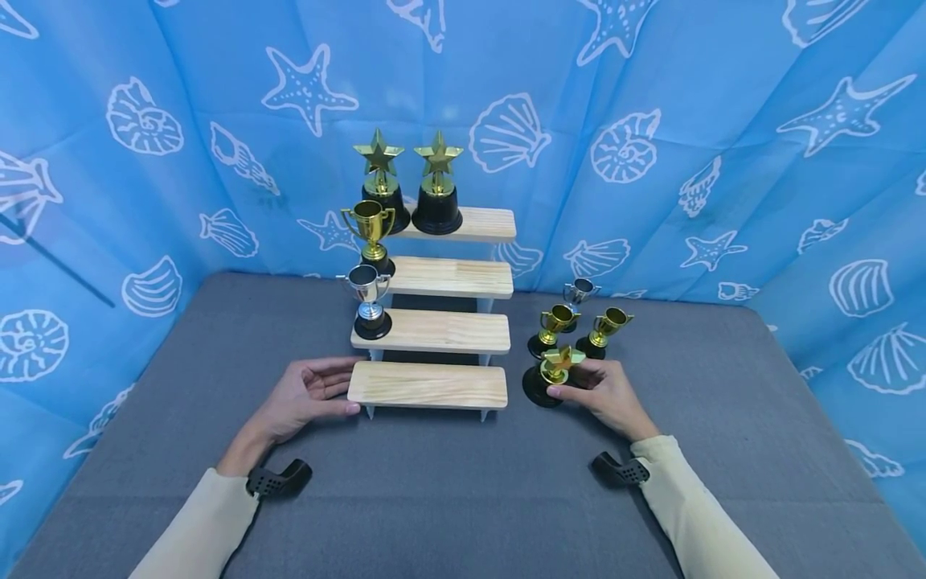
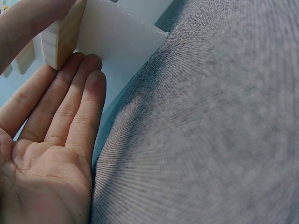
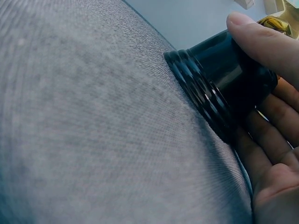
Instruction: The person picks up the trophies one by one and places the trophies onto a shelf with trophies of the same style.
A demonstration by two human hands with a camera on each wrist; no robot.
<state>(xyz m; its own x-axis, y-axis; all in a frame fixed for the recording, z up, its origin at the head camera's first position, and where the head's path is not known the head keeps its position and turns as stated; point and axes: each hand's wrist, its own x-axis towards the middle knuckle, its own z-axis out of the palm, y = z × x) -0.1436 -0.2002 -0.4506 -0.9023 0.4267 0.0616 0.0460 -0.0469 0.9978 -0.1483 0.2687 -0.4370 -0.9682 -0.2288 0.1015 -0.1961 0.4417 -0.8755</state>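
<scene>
A four-step wooden display stand stands on the grey table. My left hand is at the left end of its lowest step, fingers extended; in the left wrist view the fingertips touch the plank and the thumb lies across it. To the right of the stand, my right hand grips a gold star trophy by its black base, thumb on one side and fingers on the other. The base is at the tabletop; I cannot tell whether it touches. Close behind are two gold cups and a silver cup.
Two star trophies occupy the top step. A gold cup is at the left of the second step, and a silver cup at the left of the third. A blue curtain with shell prints hangs behind the table.
</scene>
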